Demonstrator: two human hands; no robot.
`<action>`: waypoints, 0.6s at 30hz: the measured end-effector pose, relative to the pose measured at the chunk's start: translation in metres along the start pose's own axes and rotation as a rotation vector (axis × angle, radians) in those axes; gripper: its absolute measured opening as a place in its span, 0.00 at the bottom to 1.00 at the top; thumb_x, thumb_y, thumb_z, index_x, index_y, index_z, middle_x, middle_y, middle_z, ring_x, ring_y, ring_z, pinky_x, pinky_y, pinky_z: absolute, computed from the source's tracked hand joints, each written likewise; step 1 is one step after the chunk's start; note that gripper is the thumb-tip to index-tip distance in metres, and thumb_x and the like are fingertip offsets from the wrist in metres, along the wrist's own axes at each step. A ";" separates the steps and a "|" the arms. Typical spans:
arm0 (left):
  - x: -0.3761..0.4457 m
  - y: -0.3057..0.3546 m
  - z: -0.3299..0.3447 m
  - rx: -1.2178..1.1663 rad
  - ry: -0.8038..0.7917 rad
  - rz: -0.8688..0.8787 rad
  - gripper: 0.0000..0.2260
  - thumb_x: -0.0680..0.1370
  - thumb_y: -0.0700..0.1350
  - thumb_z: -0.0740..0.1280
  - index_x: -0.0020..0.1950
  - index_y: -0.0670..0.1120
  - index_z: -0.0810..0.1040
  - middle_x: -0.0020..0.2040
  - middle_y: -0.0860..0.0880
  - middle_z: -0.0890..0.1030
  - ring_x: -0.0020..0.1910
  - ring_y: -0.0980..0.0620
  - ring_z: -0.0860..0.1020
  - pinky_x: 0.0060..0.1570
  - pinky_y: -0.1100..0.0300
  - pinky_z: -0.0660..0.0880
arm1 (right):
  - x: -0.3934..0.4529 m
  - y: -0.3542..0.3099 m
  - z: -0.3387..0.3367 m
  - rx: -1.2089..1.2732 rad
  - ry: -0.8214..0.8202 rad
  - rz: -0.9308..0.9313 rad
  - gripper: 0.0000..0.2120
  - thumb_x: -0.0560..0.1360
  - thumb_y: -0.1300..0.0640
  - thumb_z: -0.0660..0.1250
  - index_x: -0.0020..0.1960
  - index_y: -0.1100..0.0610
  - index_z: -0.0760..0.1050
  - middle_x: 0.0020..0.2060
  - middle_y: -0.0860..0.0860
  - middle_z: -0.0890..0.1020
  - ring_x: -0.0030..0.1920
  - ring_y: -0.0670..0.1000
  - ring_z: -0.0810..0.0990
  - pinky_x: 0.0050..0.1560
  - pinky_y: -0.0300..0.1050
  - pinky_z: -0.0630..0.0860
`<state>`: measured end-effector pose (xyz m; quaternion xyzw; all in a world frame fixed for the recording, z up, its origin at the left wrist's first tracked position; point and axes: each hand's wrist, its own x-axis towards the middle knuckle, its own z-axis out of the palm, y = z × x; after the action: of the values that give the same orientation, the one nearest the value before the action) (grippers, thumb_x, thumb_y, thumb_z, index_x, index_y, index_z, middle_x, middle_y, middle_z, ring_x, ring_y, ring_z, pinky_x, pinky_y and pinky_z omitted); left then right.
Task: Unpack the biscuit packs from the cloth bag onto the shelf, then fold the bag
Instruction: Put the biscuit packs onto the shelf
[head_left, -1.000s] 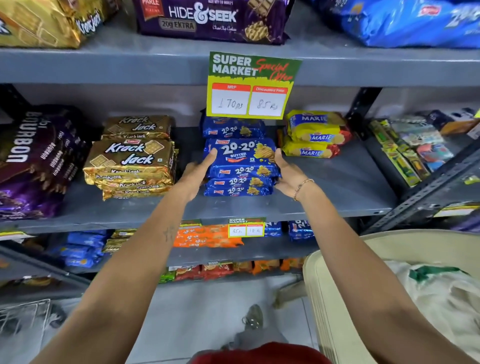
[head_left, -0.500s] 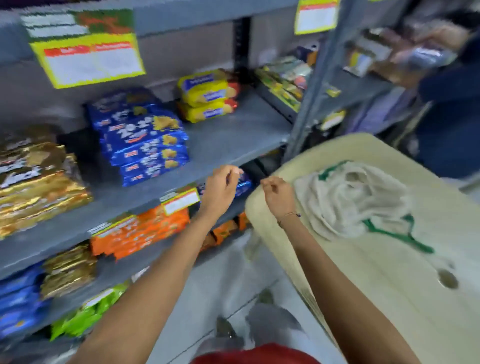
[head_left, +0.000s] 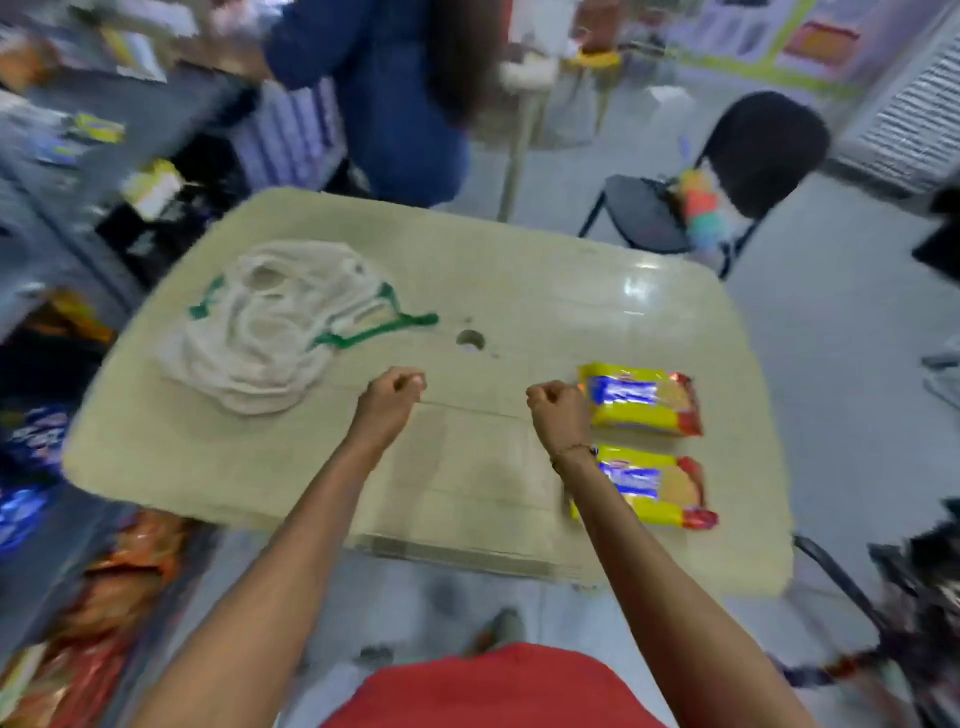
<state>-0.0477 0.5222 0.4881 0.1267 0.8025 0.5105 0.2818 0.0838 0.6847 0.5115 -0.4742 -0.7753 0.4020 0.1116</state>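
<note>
Both hands are over the pale beige, rounded-corner plastic surface. The left hand is curled into a loose fist, fingers folded toward the palm, and holds nothing that can be seen; it sits above the bare middle of the surface, with no clear contact. The right hand is likewise curled shut and empty. Its knuckles lie just beside the left end of the farther yellow biscuit pack with blue label and red end; whether they touch the wrapper cannot be determined. A thin bracelet circles the right wrist.

A second yellow biscuit pack of the same kind lies flat nearer the person, parallel to the first and a little apart from it. The right forearm crosses over its left end. Both packs rest on the right part of the surface.

The cream cloth bag with green trim and handles lies crumpled and unfolded on the left part of the surface, well apart from both hands. One green handle extends rightward toward a small round hole in the surface.

Grey metal shelving with blurred snack packets runs along the left edge of the view. A black chair stands beyond the far right corner. A person in dark blue clothing stands behind the far edge. The frame is motion-blurred; label text is unreadable.
</note>
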 end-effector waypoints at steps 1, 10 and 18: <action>-0.001 0.001 0.029 0.001 -0.060 -0.056 0.10 0.79 0.44 0.62 0.57 0.43 0.78 0.53 0.43 0.81 0.53 0.47 0.78 0.60 0.50 0.73 | 0.008 0.022 -0.021 -0.018 0.030 0.049 0.13 0.76 0.59 0.61 0.37 0.63 0.78 0.42 0.66 0.82 0.41 0.56 0.77 0.41 0.46 0.67; -0.026 0.009 0.204 0.401 -0.442 -0.089 0.13 0.80 0.51 0.60 0.39 0.45 0.71 0.40 0.45 0.74 0.42 0.51 0.71 0.39 0.58 0.63 | 0.036 0.181 -0.132 -0.129 0.043 0.525 0.30 0.74 0.46 0.66 0.68 0.63 0.65 0.68 0.64 0.67 0.69 0.63 0.64 0.68 0.55 0.63; -0.032 0.013 0.228 0.159 -0.529 -0.317 0.18 0.77 0.52 0.66 0.59 0.39 0.76 0.60 0.41 0.81 0.58 0.43 0.79 0.60 0.49 0.75 | 0.047 0.216 -0.135 0.279 -0.176 0.598 0.34 0.70 0.46 0.72 0.65 0.69 0.68 0.58 0.62 0.78 0.50 0.57 0.78 0.41 0.43 0.73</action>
<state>0.1093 0.6825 0.4369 0.1502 0.7485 0.3453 0.5459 0.2728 0.8423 0.4323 -0.6242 -0.5462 0.5585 -0.0145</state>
